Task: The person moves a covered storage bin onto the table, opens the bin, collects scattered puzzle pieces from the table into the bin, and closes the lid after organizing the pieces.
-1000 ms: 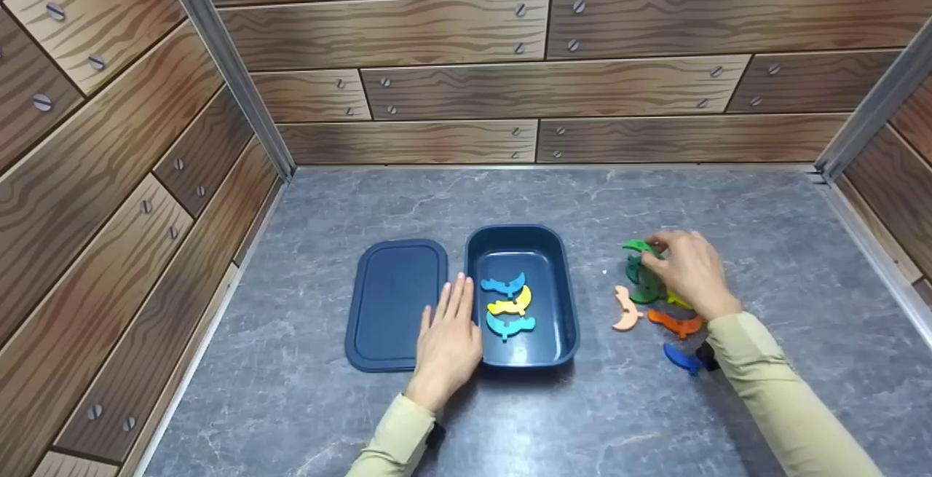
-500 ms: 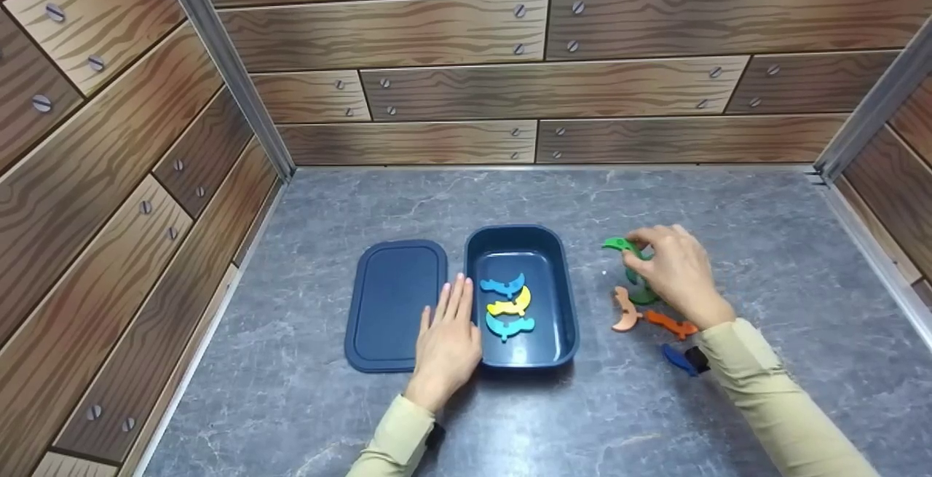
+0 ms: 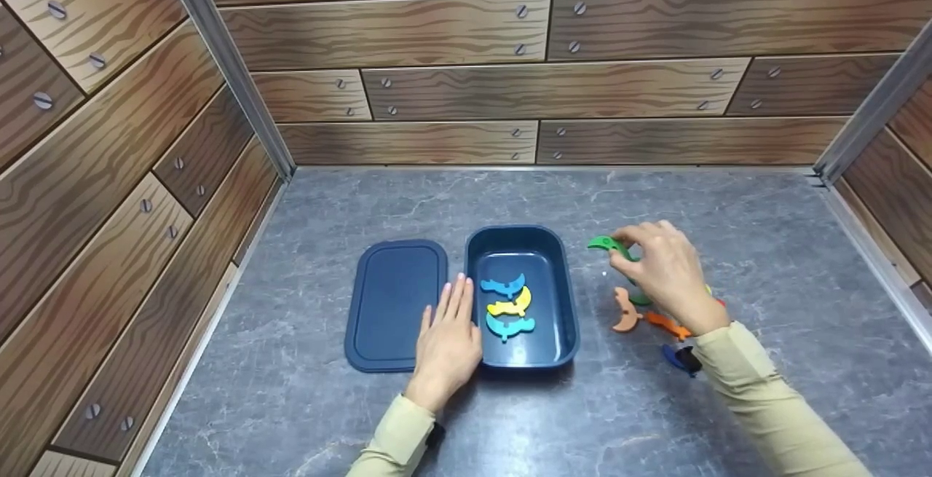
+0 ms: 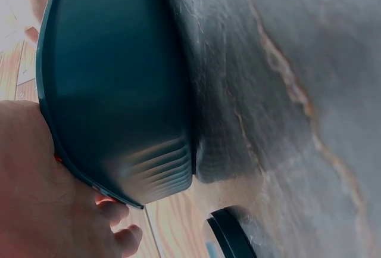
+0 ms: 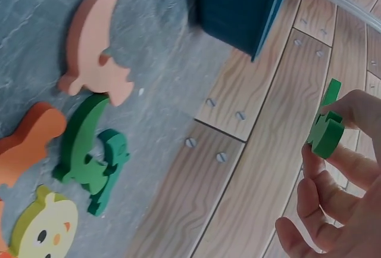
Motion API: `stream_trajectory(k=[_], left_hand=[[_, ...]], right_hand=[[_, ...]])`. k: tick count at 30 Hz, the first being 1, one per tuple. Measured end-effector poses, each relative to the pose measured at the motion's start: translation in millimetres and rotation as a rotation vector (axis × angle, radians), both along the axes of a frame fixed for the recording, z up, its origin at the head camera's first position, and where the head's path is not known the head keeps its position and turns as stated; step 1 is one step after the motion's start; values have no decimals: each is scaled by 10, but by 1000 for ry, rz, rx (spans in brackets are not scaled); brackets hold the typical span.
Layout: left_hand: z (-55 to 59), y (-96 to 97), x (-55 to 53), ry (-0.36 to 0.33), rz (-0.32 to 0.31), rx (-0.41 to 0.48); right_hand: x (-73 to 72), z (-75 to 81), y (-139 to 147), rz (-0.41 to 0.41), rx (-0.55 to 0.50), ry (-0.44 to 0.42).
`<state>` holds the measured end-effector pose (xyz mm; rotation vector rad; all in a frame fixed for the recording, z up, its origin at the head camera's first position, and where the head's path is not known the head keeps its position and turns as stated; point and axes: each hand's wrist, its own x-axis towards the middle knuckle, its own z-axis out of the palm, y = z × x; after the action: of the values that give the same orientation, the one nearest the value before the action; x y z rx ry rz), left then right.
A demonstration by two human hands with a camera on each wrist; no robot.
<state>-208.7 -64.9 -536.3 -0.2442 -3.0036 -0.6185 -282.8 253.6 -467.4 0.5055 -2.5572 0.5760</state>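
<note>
When viewed from the head, see the green crescent [image 3: 606, 243] at two o'clock from the blue box [image 3: 542, 284], apart from it, pinched between thumb and fingers of the right hand [image 3: 664, 266]; note the left hand [image 3: 445, 349] at eight o'clock, straight-fingered along the box wall, grasping nothing; find the lid [image 3: 397, 306] at nine o'clock, the yellow piece [image 3: 512, 307] inside the box, the peach piece [image 3: 628, 311] outside at three o'clock.

In the left wrist view, see the box's outer wall, with the left hand at eight o'clock of the frame, touching the rim; cannot tell how firmly.

In the right wrist view, see the crescent at three o'clock, edge-on and thick, seemingly clear of the table [image 5: 149, 31]; judge it light and stiff, likely wood or hard plastic; expect smooth, slightly slippery faces, no give, and little fragility except perhaps at the slim tip; best to take hold across the thick body, leaving the tip free; for the darker green crescent [image 5: 74, 139], flat between eight and nine o'clock, better to pinch by the side edges.
</note>
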Motion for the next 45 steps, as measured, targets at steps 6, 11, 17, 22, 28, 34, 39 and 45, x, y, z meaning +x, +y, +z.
stream_trajectory(k=[6,11,17,22,28,34,39,45], left_hand=[[-2,-1,6,-2,-1,-2],[-7,-6,4,6,1,-5],[-12,-6,6,5,2,1],[-15,-8,14,-1,4,4],[7,-5,14,-2,-1,1],[15,-9,8,-1,-1,-3],[7,-8,6,-1,-2,-3],[-3,-6,-1,-13,0,-3]], right_hand=[[22,45,-79,26,-19,27],[37,98,-168,55,-24,48],[46,152,-275,78,-11,94],[59,176,-360,83,2,96],[77,217,-446,106,-7,89],[86,239,-536,139,3,84],[100,242,-621,171,7,63],[113,203,-705,206,22,38]])
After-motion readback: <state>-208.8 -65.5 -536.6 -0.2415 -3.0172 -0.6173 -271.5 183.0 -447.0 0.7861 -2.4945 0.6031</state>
